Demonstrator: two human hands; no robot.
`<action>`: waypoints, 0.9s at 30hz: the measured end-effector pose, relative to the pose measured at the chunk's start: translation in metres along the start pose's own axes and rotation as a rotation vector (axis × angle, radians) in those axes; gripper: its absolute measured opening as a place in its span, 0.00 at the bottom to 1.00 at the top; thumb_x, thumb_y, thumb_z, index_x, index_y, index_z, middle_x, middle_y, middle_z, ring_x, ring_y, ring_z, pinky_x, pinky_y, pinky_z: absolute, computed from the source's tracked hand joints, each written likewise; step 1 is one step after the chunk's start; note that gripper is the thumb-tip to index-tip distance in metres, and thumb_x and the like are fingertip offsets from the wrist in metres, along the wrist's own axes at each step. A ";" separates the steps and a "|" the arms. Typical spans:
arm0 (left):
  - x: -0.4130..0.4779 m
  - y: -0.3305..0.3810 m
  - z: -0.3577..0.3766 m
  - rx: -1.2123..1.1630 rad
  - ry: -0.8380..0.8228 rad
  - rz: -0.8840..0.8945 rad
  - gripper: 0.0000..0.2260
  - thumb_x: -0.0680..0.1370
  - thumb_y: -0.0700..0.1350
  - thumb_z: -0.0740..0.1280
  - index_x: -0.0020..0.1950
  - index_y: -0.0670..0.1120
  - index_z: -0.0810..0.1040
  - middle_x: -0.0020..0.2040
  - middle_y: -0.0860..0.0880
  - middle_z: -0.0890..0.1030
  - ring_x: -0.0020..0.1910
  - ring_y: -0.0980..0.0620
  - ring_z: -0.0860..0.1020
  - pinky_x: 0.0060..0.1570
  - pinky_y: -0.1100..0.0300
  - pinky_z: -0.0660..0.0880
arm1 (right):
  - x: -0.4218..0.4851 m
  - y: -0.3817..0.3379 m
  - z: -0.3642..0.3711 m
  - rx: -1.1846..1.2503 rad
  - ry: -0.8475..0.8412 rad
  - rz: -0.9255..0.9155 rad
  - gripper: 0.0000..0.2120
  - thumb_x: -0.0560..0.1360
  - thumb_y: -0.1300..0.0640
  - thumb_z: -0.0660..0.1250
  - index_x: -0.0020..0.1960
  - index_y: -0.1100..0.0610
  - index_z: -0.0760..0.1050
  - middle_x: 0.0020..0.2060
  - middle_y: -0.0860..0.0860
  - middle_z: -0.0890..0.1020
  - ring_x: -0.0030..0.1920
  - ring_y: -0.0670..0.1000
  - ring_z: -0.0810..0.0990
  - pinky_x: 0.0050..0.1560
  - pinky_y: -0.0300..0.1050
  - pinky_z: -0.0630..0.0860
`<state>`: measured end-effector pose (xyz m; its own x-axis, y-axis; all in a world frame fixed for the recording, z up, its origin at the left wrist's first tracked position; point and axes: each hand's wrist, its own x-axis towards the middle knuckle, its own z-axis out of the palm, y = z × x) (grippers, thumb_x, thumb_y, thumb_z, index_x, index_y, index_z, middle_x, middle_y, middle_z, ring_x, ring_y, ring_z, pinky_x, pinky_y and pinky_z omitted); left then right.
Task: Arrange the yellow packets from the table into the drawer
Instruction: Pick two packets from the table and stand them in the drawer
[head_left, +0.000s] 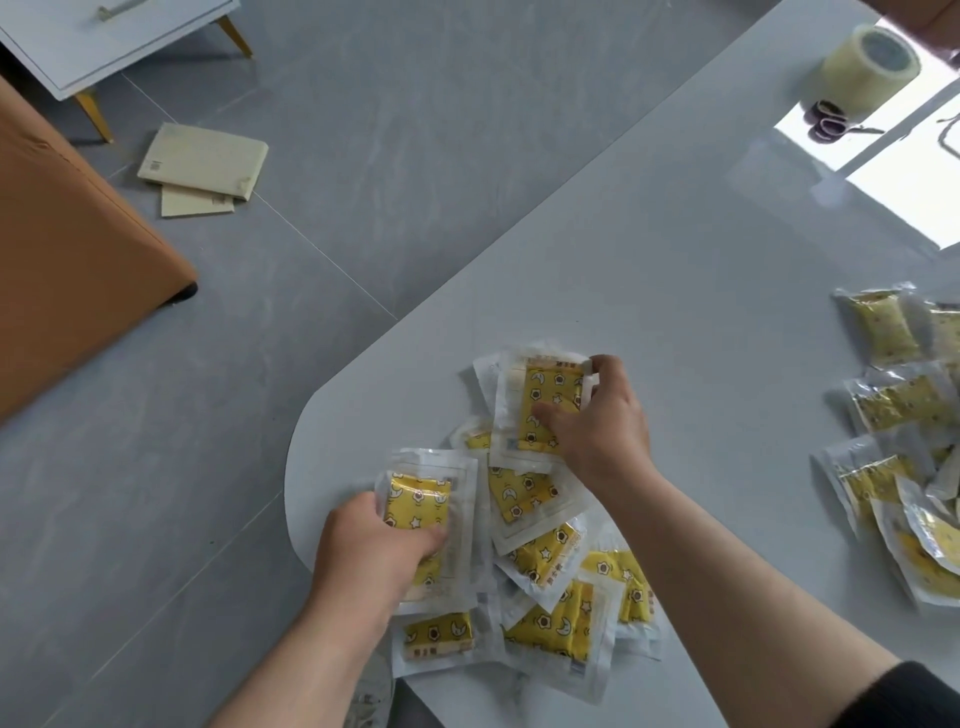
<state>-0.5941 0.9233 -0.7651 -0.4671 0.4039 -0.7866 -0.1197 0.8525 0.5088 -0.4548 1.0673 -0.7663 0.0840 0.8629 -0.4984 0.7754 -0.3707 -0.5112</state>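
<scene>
soft daylight, window glare on the table (675, 249), wide-angle edge distortion.

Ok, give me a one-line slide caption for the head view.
Left hand grips a packet, right hand a second packet, from the pile at the table corner.

I see the left hand (374, 540) gripping a yellow packet (421, 499) by its near end, while the right hand (597, 421) pinches a second packet (545, 395) just ahead of it and to its right. Between and beneath both hands a loose pile of packets (540, 561) lies on the pale tabletop (675, 260). Another heap (893, 415) sits well off to the right hand's right.
</scene>
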 end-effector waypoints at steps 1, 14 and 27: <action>0.000 0.001 -0.001 -0.032 -0.018 0.000 0.10 0.67 0.38 0.78 0.43 0.45 0.79 0.39 0.48 0.84 0.38 0.48 0.82 0.39 0.57 0.78 | 0.001 0.000 -0.001 0.006 -0.007 -0.001 0.28 0.70 0.49 0.75 0.64 0.44 0.63 0.52 0.47 0.73 0.57 0.57 0.77 0.57 0.58 0.77; 0.019 0.019 -0.023 -0.375 -0.022 0.065 0.11 0.69 0.33 0.74 0.47 0.43 0.79 0.44 0.42 0.85 0.45 0.41 0.83 0.53 0.40 0.78 | 0.008 -0.007 0.004 -0.162 -0.148 -0.126 0.28 0.75 0.55 0.65 0.69 0.39 0.57 0.59 0.53 0.69 0.57 0.53 0.68 0.50 0.49 0.74; 0.019 0.032 -0.039 -0.501 -0.121 0.099 0.10 0.71 0.33 0.71 0.48 0.44 0.79 0.41 0.46 0.86 0.44 0.44 0.84 0.48 0.47 0.78 | -0.001 -0.007 -0.012 0.400 -0.218 -0.013 0.19 0.71 0.64 0.73 0.60 0.54 0.76 0.49 0.53 0.85 0.45 0.52 0.85 0.42 0.47 0.83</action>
<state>-0.6411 0.9452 -0.7497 -0.3961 0.5354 -0.7460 -0.4981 0.5573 0.6644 -0.4528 1.0725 -0.7541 -0.0912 0.7915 -0.6044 0.4695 -0.5010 -0.7270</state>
